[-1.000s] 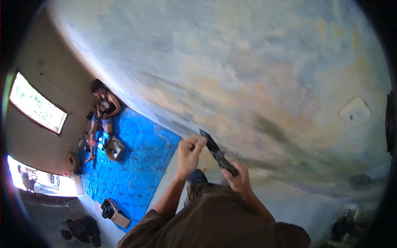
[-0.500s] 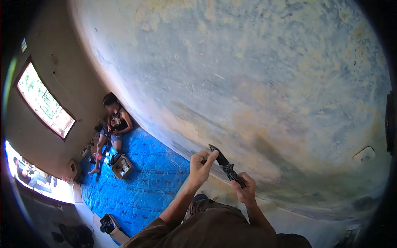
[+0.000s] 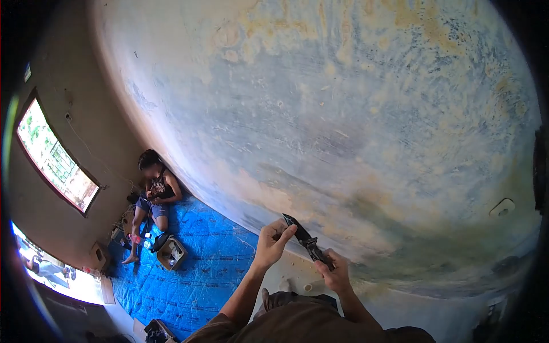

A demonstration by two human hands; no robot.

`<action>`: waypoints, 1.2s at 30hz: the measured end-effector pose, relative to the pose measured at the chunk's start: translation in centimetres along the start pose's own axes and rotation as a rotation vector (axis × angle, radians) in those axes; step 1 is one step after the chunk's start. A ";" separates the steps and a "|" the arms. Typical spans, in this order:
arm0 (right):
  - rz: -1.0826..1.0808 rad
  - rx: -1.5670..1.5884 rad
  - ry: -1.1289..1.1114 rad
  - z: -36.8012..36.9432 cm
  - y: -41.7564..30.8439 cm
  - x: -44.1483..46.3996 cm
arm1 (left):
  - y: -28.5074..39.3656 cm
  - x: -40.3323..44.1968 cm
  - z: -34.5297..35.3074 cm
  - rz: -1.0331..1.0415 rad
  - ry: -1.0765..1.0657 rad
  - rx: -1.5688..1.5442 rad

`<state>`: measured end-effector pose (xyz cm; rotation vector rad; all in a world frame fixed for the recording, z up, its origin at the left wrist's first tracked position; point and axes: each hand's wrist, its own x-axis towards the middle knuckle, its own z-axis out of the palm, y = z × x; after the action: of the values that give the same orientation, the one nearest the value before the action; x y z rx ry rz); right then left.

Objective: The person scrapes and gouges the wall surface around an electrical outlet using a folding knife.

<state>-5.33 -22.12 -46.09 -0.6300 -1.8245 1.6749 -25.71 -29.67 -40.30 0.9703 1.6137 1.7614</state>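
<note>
Mottled wall (image 3: 320, 120); left fingers (image 3: 287, 233) and right fingers (image 3: 337, 264) hold a tapered black knife (image 3: 308, 242).

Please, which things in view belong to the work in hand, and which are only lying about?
In the work:
- knife, its handle in the right hand, left hand at its blade

Seemingly just lying about:
- blue tarp, on the floor
- open box, on the tarp
</note>
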 end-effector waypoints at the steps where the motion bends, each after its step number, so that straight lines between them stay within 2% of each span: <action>1: 0.016 -0.018 -0.039 0.1 0.4 -0.2 | -0.5 -0.3 -0.3 0.013 0.014 -0.011; 6: 0.012 -0.217 -0.219 0.6 -2.7 -1.8 | -0.9 -3.5 -0.4 0.008 0.121 -0.068; 7: 0.049 -0.185 -0.258 0.5 -0.3 -2.5 | -1.3 -4.0 -0.3 -0.009 0.139 -0.089; 10: -0.028 -0.291 -0.254 0.2 0.1 -3.6 | -0.7 -5.8 -0.3 -0.027 0.176 -0.058; 13: -0.004 -0.289 -0.148 -0.1 1.5 -5.2 | -0.7 -7.3 0.4 -0.048 0.212 -0.049; 16: 0.063 -0.223 -0.085 -0.4 -0.2 -5.6 | 0.6 -7.3 0.3 -0.031 0.203 0.018; 17: -0.057 -0.306 -0.047 -0.6 -1.7 -5.1 | 1.2 -6.8 0.3 -0.014 0.194 0.050; 21: -0.177 -0.329 0.060 -0.7 -5.8 -1.6 | 2.7 -2.2 -0.3 0.037 0.129 -0.032; 22: -0.226 -0.413 0.090 -1.0 -6.2 -0.3 | 3.9 -0.7 -0.5 0.110 0.096 -0.030; 24: -0.325 -0.393 0.162 -0.5 -8.7 2.6 | 7.1 2.4 -0.9 0.252 0.025 -0.022; 28: -0.523 -0.564 0.282 1.2 -13.2 9.4 | 11.7 9.8 -2.9 0.430 0.039 0.007; 30: -0.665 -0.686 0.335 2.6 -16.6 12.4 | 14.1 13.2 -3.8 0.441 0.062 -0.054; 36: -0.796 -0.966 0.463 5.2 -22.5 19.0 | 18.5 21.1 -6.6 0.506 0.018 -0.137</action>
<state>-21.74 -15.08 -22.04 -0.4777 -2.0393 0.0708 -42.10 -18.92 -19.08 1.3841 1.3073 2.1793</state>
